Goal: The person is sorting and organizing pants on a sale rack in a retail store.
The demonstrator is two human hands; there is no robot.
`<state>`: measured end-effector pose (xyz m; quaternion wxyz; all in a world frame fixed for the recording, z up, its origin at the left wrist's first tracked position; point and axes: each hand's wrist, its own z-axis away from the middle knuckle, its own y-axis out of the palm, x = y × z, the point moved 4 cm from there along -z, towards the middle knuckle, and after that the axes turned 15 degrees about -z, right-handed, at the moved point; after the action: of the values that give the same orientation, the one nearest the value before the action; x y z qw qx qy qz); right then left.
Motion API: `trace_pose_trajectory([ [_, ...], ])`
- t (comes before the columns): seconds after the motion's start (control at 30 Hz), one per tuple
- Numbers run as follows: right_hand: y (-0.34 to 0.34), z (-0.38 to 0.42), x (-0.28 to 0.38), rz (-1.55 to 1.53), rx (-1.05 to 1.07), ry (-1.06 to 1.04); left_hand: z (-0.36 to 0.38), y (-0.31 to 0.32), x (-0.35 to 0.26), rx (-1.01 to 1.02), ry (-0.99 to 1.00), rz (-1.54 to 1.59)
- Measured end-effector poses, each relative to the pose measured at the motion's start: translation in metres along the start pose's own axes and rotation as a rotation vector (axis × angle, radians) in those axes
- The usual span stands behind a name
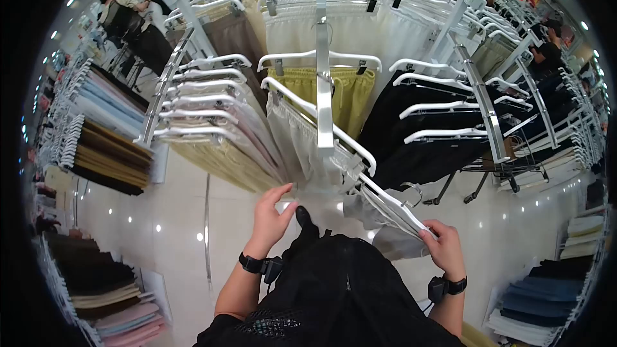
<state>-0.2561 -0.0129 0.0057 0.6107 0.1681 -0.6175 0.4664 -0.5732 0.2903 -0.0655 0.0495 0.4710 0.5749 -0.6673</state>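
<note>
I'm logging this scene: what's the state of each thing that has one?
Left hand: open, apparently empty.
Right hand: closed on a white hanger.
White hanger: tilted, off the rack.
Pale grey garment: hanging from that hanger.
Yellow-green garment: hung on the rack.
Wristbands: fastened.

The person wears a black top (379,295) with a zip (348,281) at the front. Left of the zip lies a glossy patterned patch (273,325), then a short black sleeve (223,329). Farther out on each side of the zip, a black wrist strap (249,261) carries a boxy black module (438,289) trailing a thin dark cable (268,288). A black shoe (303,216) shows ahead of the zip, slightly left.
</note>
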Motion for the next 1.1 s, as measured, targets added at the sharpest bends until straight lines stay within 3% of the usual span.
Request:
trace_pose_trajectory([
  [0.13,-0.010,0.003,-0.026,-0.041,0.002,-0.073,0.031,0.011,-0.012,0.087,-0.065,0.028],
  [0.23,-0.013,0.001,-0.047,0.023,-0.002,0.026,0.053,0.004,-0.014,0.101,-0.081,-0.011],
  [0.37,-0.002,0.016,-0.057,0.197,-0.048,-0.057,0.068,0.006,-0.002,0.151,-0.146,0.002],
  [0.47,-0.001,0.036,-0.054,0.116,0.014,0.000,0.068,0.016,0.007,0.236,-0.157,0.023],
  [0.6,0.006,0.058,-0.025,-0.014,0.154,0.033,0.048,0.024,-0.003,0.301,-0.062,0.028],
  [0.67,0.012,0.058,-0.003,-0.056,0.181,0.009,0.035,0.021,-0.015,0.250,0.117,-0.003],
  [0.7,0.017,0.061,0.007,-0.100,0.216,-0.012,0.031,0.017,-0.023,0.261,0.116,-0.002],
  [0.8,0.028,0.054,0.032,-0.177,0.232,-0.026,0.013,0.005,-0.034,0.343,0.087,0.281],
  [0.87,0.031,0.048,0.040,-0.180,0.199,-0.060,0.006,-0.001,-0.021,0.514,-0.077,0.643],
  [1.1,0.049,0.039,0.043,-0.201,0.005,-0.078,-0.005,-0.031,-0.012,0.483,-0.009,0.644],
])
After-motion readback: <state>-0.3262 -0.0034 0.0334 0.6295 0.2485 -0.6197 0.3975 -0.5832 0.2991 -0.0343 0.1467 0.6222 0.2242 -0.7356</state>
